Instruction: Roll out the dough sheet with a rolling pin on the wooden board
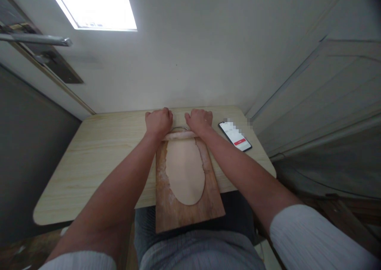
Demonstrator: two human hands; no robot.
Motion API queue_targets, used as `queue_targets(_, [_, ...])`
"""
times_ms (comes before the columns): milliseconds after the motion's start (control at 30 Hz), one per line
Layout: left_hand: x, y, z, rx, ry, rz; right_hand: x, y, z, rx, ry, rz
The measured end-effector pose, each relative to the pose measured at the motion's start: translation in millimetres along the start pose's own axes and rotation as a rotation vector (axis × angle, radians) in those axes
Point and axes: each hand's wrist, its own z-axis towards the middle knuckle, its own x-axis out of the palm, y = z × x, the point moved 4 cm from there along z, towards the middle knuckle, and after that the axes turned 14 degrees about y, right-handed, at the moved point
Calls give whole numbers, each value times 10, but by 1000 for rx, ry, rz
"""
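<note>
A wooden rolling pin (pixel 181 135) lies across the far end of a flat, oval sheet of dough (pixel 186 173). My left hand (pixel 158 122) is over the pin's left end, and my right hand (pixel 201 121) is over its right end. Both hands are closed with the fingers curled, arms stretched forward; the pin's two ends are hidden beneath the hands and wrists. Under the dough is a wooden board (pixel 192 219), dusted pale along the dough's edges. A curved metal handle (pixel 180 128) shows at the board's far end, between my hands.
A phone (pixel 237 136) with a lit screen lies right of my right forearm. The board rests on a light wood table (pixel 110 147) and overhangs its near edge above my lap. A white door (pixel 178 64) with a lever handle (pixel 38 39) stands behind the table.
</note>
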Motion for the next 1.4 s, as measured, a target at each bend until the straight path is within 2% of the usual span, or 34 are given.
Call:
queue_targets(433, [-4,7,76,-21,20,-11,-23,7,57,-14,-61,-25])
queue_targets(633, [-25,-7,29,6,-19,-13,-54,31,-9,-14,-58,-47])
queue_targets(967, [-31,-42,-166,31,-27,-6,-9,8,-193,-25,-58,-12])
queue_targets(1167, [1,-56,-335,57,15,-7,43,-38,-350,-22,-69,48])
queue_targets(1400, [18,-73,-557,105,-10,-12,79,-69,-538,-16,-81,95])
